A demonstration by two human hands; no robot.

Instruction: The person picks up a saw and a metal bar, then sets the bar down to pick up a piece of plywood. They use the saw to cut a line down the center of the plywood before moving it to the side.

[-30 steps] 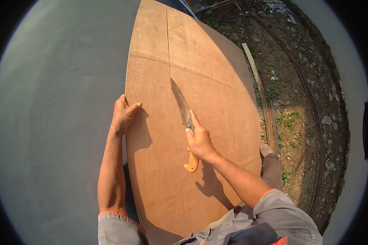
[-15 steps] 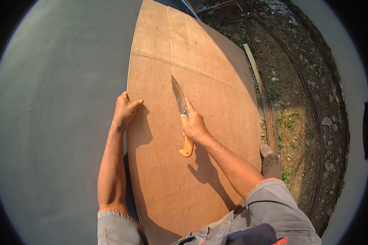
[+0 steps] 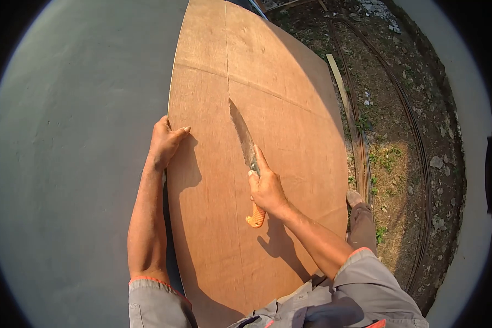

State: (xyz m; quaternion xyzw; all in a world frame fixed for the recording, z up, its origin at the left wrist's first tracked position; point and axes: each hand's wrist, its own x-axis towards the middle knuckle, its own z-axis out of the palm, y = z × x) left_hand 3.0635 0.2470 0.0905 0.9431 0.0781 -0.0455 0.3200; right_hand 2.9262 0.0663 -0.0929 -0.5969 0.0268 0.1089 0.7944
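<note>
A large reddish-brown plywood sheet (image 3: 300, 158) stretches away from my body, with a thin straight line or cut running lengthwise. My right hand (image 3: 269, 188) is wrapped round the orange handle of a hand saw (image 3: 242, 133), index finger stretched toward the blade. The blade's far end meets the sheet at the line, and the handle stands above the surface. My left hand (image 3: 168, 143) grips the sheet's left edge, thumb on top and the other fingers mostly hidden beyond the edge.
A smooth grey wall (image 3: 87, 153) rises close along the left. To the right, long rusty metal bars (image 3: 413, 123) and a wooden strip (image 3: 339, 82) lie on stony ground with weeds. My shoe (image 3: 355, 198) shows beside the sheet's right edge.
My right hand and the saw have moved back toward my body and slightly right, with more of the blade showing. My left hand still holds the edge.
</note>
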